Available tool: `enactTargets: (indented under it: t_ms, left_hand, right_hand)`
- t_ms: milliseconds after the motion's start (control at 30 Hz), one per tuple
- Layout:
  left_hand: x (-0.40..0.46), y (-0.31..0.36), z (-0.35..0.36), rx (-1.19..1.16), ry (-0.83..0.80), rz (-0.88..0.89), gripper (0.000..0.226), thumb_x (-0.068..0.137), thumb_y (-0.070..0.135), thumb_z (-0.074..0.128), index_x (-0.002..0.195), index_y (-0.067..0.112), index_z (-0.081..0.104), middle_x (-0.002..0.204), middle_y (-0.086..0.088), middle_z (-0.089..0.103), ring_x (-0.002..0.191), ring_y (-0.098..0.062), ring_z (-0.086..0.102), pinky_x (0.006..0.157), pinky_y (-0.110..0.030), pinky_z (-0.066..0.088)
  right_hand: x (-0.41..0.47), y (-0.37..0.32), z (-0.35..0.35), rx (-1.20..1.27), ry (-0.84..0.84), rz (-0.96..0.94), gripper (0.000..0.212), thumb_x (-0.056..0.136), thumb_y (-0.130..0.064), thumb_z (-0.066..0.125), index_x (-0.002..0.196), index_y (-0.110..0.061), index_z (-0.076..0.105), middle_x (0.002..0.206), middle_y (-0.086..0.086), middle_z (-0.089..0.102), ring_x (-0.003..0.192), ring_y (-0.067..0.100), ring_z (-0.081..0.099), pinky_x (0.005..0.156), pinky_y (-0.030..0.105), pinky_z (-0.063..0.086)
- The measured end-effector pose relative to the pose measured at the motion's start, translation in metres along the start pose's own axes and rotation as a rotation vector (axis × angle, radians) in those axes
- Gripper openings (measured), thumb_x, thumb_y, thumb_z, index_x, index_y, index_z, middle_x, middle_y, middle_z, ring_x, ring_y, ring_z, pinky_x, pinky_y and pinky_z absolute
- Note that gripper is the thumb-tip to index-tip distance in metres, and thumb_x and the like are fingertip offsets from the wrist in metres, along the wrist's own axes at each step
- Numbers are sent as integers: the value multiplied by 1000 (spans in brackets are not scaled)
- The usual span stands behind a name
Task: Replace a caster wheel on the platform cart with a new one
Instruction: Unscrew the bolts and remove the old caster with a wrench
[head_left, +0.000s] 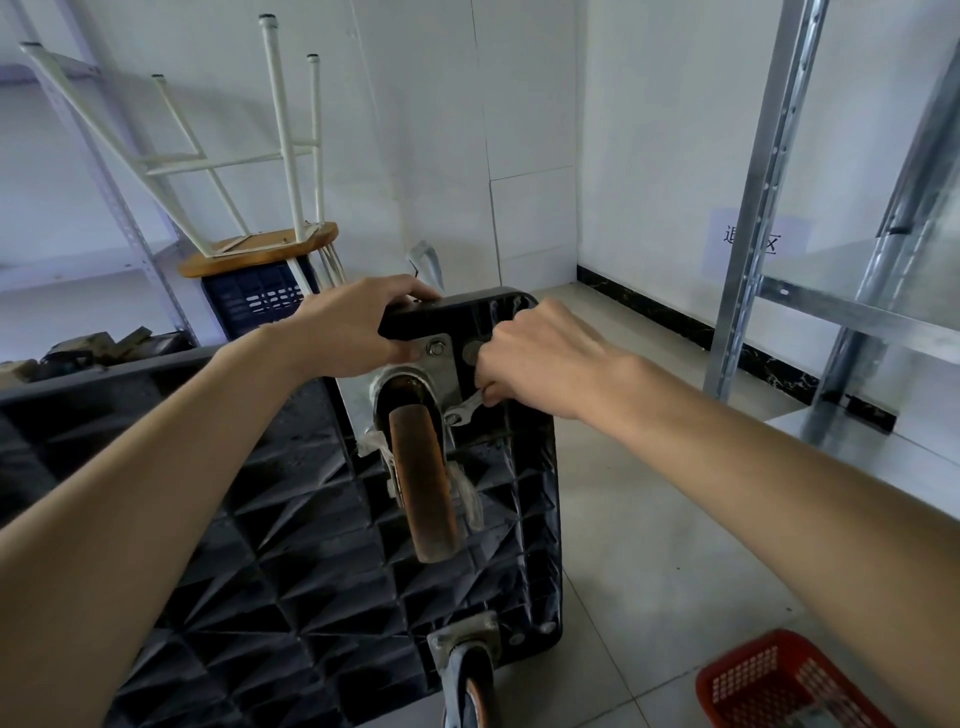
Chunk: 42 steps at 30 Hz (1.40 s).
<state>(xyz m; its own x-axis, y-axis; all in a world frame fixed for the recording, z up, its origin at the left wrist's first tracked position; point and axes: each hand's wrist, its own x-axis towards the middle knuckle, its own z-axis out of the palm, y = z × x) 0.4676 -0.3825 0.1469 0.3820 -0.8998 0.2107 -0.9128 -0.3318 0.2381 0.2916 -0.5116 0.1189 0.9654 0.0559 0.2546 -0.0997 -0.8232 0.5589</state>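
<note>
**Gripping the upturned cart at its caster**

Clasping the far corner of the platform cart (291, 519), the left hand (358, 332) wraps its edge. Centre, the worn caster wheel (423, 483) points up. The right hand (535, 358) pinches a wrench (465, 410) against the mounting plate (441, 358).
</note>
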Motion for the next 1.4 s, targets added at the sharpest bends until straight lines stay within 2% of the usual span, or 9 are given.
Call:
enactTargets:
  t_ms: [367, 533, 700, 867, 967, 1067, 1167, 1333, 1400]
  left_hand:
    - [-1, 3, 0, -10, -8, 3, 53, 86, 27, 76, 127, 48, 51, 104, 26, 67, 89, -3, 64, 78, -32, 48]
    - [-2, 4, 1, -14, 0, 9, 53, 86, 27, 77, 127, 47, 51, 106, 26, 66, 91, -2, 63, 78, -32, 46]
    - [-3, 4, 3, -42, -16, 27, 53, 86, 22, 77, 129, 41, 53, 106, 21, 67, 88, -6, 66, 77, -33, 50]
    - [-4, 7, 1, -62, -22, 34, 53, 88, 14, 75, 134, 31, 54, 109, 6, 68, 68, -11, 64, 57, -26, 49]
    - [-5, 9, -1, 30, -5, 42, 55, 88, 19, 75, 137, 30, 51, 112, 1, 67, 81, -16, 64, 70, -33, 51]
    - [-14, 5, -2, 166, 81, 62, 61, 89, 30, 73, 143, 37, 45, 127, 4, 63, 113, -25, 61, 95, -43, 48]
    - [-39, 10, 9, 55, 209, 104, 61, 93, 40, 63, 149, 35, 40, 147, 9, 52, 137, -18, 46, 111, -47, 39]
    - [-90, 8, 45, 58, 404, 263, 48, 104, 35, 45, 150, 24, 43, 156, 6, 41, 146, -12, 33, 122, -34, 22]
    - [-110, -3, 57, 12, 462, 246, 46, 107, 35, 42, 151, 21, 43, 158, 6, 39, 147, -12, 33, 121, -40, 26]
  right_hand:
    - [-23, 9, 32, 134, 87, -2, 24, 103, -45, 46, 103, -35, 68, 93, -8, 70, 89, 21, 68, 48, 28, 16]
    - [-45, 25, 51, 412, 49, 64, 22, 97, -54, 53, 110, -44, 68, 97, -15, 72, 89, 16, 67, 60, 30, 42]
    - [-94, -7, 107, 681, -120, 241, 24, 98, -57, 51, 109, -42, 66, 88, -17, 69, 82, 9, 62, 59, 26, 36]
    - [-147, -64, 158, 825, -269, 330, 20, 91, -51, 65, 104, -39, 58, 72, -13, 63, 60, -1, 49, 55, 25, 34]
    - [-171, -96, 182, 862, -356, 364, 17, 90, -47, 66, 103, -38, 58, 74, -13, 61, 64, 2, 51, 56, 26, 33]
    - [-183, -115, 199, 884, -364, 391, 16, 91, -48, 64, 102, -37, 59, 74, -16, 59, 66, 1, 53, 57, 21, 34]
    - [-187, -121, 202, 866, -371, 397, 18, 91, -50, 62, 103, -37, 60, 75, -18, 59, 69, 2, 56, 56, 19, 32]
    - [-181, -123, 195, 823, -395, 387, 17, 92, -50, 62, 103, -38, 60, 76, -16, 61, 69, 3, 56, 57, 21, 34]
    - [-180, -127, 190, 815, -408, 381, 17, 92, -51, 62, 102, -38, 60, 78, -15, 63, 69, 2, 56, 60, 24, 41]
